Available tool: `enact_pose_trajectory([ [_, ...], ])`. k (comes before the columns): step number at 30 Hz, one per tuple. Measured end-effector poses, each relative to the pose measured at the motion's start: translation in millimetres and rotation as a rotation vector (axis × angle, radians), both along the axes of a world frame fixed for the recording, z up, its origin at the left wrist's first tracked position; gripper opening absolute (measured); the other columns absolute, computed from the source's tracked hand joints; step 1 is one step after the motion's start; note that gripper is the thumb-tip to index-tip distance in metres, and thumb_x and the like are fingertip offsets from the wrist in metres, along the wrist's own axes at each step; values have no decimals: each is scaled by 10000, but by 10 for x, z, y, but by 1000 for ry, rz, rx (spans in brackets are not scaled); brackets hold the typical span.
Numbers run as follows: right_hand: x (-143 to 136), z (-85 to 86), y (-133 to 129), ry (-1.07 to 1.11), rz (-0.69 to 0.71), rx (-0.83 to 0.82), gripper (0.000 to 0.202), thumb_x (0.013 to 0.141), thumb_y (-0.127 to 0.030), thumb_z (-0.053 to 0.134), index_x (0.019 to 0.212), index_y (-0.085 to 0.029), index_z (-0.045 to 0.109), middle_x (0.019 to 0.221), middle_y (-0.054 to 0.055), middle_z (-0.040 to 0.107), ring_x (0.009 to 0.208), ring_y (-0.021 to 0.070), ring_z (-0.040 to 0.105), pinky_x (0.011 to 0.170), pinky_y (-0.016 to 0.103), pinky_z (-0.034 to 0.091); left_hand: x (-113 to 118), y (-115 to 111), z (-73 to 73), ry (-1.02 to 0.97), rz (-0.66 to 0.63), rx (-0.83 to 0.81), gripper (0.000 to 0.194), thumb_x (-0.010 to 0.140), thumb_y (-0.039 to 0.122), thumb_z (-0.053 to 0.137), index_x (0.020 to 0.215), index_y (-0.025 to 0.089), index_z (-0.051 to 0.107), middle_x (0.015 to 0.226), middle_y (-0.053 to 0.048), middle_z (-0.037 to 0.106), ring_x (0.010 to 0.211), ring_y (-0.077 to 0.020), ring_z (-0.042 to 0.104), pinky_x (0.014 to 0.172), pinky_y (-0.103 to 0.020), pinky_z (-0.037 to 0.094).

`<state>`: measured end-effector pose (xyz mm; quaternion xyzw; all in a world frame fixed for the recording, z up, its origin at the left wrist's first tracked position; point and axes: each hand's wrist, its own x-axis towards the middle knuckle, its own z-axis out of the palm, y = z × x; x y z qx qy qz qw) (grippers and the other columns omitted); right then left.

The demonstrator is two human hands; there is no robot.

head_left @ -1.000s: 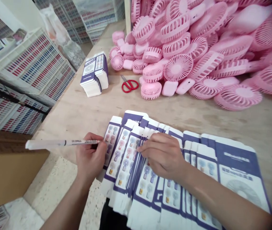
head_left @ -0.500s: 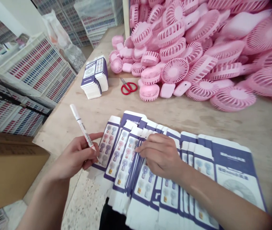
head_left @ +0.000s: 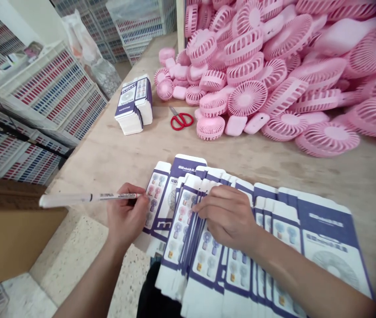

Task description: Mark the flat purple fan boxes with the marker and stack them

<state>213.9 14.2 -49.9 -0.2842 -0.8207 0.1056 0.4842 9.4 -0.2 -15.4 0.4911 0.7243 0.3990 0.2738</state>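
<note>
My left hand [head_left: 126, 221] is closed around a white pen [head_left: 75, 199]. The pen lies almost level, its cap end pointing left and its tip at the leftmost flattened box [head_left: 157, 194]. Printed box sheets, white and dark blue with small fan pictures, overlap in a row along the table's front edge. My right hand [head_left: 226, 214] rests on that row with its fingers curled over the edges of a bunch of flattened boxes [head_left: 188, 221]. Its palm and some fingertips are hidden.
Pink handheld fans [head_left: 247, 98] are heaped at the back right. Red-handled scissors [head_left: 181, 120] lie before them, with a stack of flat boxes [head_left: 128, 126] to the left. White crates [head_left: 52, 84] and a brown carton [head_left: 12, 234] stand left of the wooden table [head_left: 108, 154].
The pen has swung from steeply tilted to nearly level as my left hand turned and moved slightly right. More of a blue-and-white box front shows beside it. My right hand stays on the row.
</note>
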Motion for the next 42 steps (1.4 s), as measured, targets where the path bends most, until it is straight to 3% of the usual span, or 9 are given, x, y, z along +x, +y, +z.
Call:
enact_pose_trajectory([
  [9,4,-1,13,17,4,-3,227,642,30,402,592,-162,513,614,10,659,530,116,452,485,261,362,35,-60,-33,218,-91,17,18,655,168,572,667,176,561,522,38,524,456,-98,448,415,-202,329],
  [14,-6,6,16,6,3,3,232,636,28,396,570,-162,510,628,12,665,526,117,431,484,266,349,-70,21,68,-154,12,-95,112,665,166,565,777,163,564,472,55,492,405,-79,407,392,-190,306],
  [18,-3,2,13,3,-6,11,233,629,29,396,563,-161,514,630,11,663,531,119,425,487,269,344,-190,141,313,-513,-250,-478,479,626,153,580,1100,108,529,491,60,490,359,-46,330,353,-169,194],
  [22,8,1,11,-10,-3,13,227,638,20,404,571,-163,519,631,8,659,527,118,418,483,268,332,-173,99,524,-585,-321,-537,631,574,135,576,1197,96,488,483,61,478,355,-45,311,335,-169,141],
  [26,11,9,11,-19,-10,8,234,653,19,400,570,-167,515,613,3,647,530,118,432,487,270,333,-62,1,487,-680,-382,-670,664,532,110,562,1193,140,513,500,59,509,327,-34,285,321,-170,158],
  [29,11,10,8,-25,-13,4,237,655,18,399,571,-171,515,600,2,640,522,119,422,481,271,328,-33,8,284,-582,-230,-418,340,582,143,576,920,138,612,486,51,500,347,-39,333,340,-168,208],
  [33,17,6,2,-28,-14,4,238,646,18,399,569,-175,515,584,-5,631,520,119,420,481,270,332,-56,38,11,-143,15,-40,43,647,155,579,667,161,541,456,56,485,393,-65,404,380,-175,287],
  [38,16,8,2,-17,-3,-8,238,645,23,395,565,-170,511,601,2,641,522,117,418,480,267,331,-28,-13,-56,136,-94,17,31,651,147,566,672,167,555,481,52,493,426,-86,418,404,-197,303],
  [42,11,14,11,-8,2,-13,238,629,29,396,559,-168,509,607,4,644,514,113,401,473,264,316,-7,-34,-49,155,-109,48,36,646,155,578,670,167,554,518,39,516,461,-95,444,431,-205,329],
])
